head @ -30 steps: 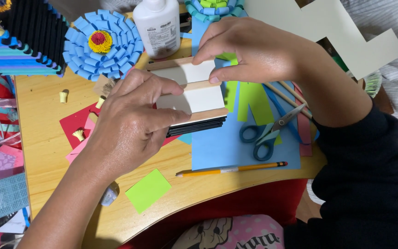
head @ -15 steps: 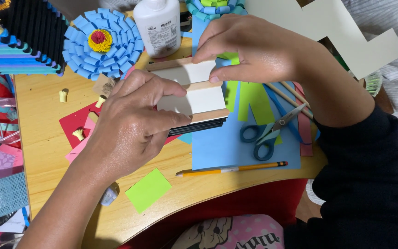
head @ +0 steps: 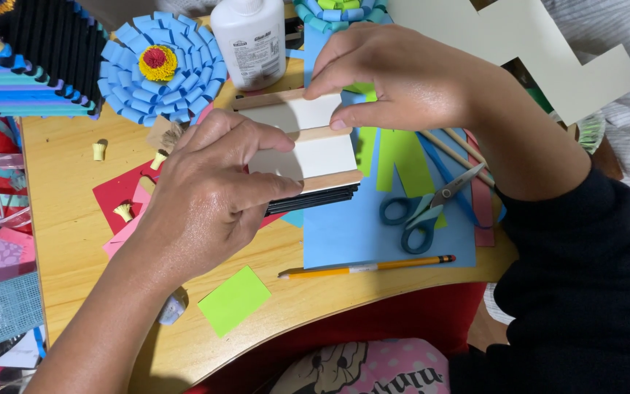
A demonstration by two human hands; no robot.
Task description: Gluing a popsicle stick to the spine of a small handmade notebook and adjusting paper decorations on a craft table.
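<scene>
A small white card frame with wooden sticks across it (head: 313, 146) is held over the wooden table (head: 67, 241). A black pleated paper stack (head: 313, 198) lies under its near edge. My left hand (head: 205, 197) grips the frame's left side, thumb on top. My right hand (head: 402, 73) pinches its far right corner, thumb pressing the middle stick. A blue paper sheet (head: 359, 233) lies below the frame.
Blue-handled scissors (head: 421, 211) and a yellow pencil (head: 366, 268) lie on the blue sheet. A white glue bottle (head: 251, 40) and a blue paper flower (head: 160, 67) stand at the back. A green paper square (head: 233, 299), red and pink scraps (head: 122, 193) and green strips (head: 402, 157) lie around.
Both hands keep hold of the frame; my right thumb has shifted slightly along the middle stick. Nothing else has moved.
</scene>
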